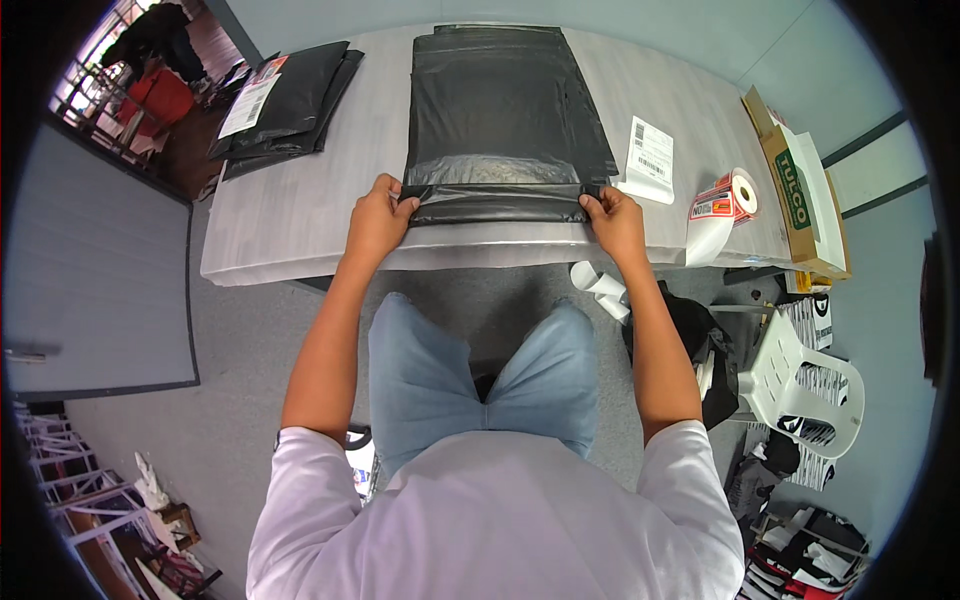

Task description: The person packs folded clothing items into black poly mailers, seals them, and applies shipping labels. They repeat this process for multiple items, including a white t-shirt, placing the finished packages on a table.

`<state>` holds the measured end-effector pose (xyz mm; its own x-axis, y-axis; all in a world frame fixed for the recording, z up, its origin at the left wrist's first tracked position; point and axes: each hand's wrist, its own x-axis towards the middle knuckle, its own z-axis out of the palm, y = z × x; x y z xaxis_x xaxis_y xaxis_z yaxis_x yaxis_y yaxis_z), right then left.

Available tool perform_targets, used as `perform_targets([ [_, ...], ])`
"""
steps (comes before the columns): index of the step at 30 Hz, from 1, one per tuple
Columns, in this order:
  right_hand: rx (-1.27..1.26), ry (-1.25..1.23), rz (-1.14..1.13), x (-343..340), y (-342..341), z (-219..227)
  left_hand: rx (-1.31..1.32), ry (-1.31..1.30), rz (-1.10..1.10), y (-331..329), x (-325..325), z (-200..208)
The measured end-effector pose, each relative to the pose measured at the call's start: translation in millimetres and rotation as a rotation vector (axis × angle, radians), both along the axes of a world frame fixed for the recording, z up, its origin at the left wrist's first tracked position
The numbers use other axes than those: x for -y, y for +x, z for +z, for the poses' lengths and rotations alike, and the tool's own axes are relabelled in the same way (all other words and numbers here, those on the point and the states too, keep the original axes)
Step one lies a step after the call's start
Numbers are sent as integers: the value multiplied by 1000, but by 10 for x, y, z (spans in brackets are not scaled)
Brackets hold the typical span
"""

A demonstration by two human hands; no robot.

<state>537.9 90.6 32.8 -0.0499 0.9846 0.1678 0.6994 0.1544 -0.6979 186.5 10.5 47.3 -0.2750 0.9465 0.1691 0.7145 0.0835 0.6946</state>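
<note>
A black plastic mailing bag (500,105) lies flat in front of me, on top of other black bags whose edges show at the far end. Its near end forms a folded strip along the table's front edge. My left hand (380,218) pinches the left corner of that strip, thumb on top. At the right corner, my right hand (616,220) grips the same bag between thumb and fingers. Just beyond my right hand lies a white printed label sheet (650,160).
Black filled parcels (290,105) with a label are stacked at the table's far left. A label roll (738,195) and an open cardboard box (800,190) stand on the right. A white plastic chair (800,385) is right of my legs. Another person (160,45) bends beyond the doorway.
</note>
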Motion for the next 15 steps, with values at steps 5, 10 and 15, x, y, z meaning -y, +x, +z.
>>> perform_targets([
  [5, 71, 189, -65, 0, 34, -179, -384, 208, -75, 426, -10, 287],
  [10, 101, -42, -45, 53, -96, 123, -660, 198, -505, 840, -16, -157],
  [15, 402, 571, -15, 299, -391, 218, -658, 90, -521, 834, -43, -330],
])
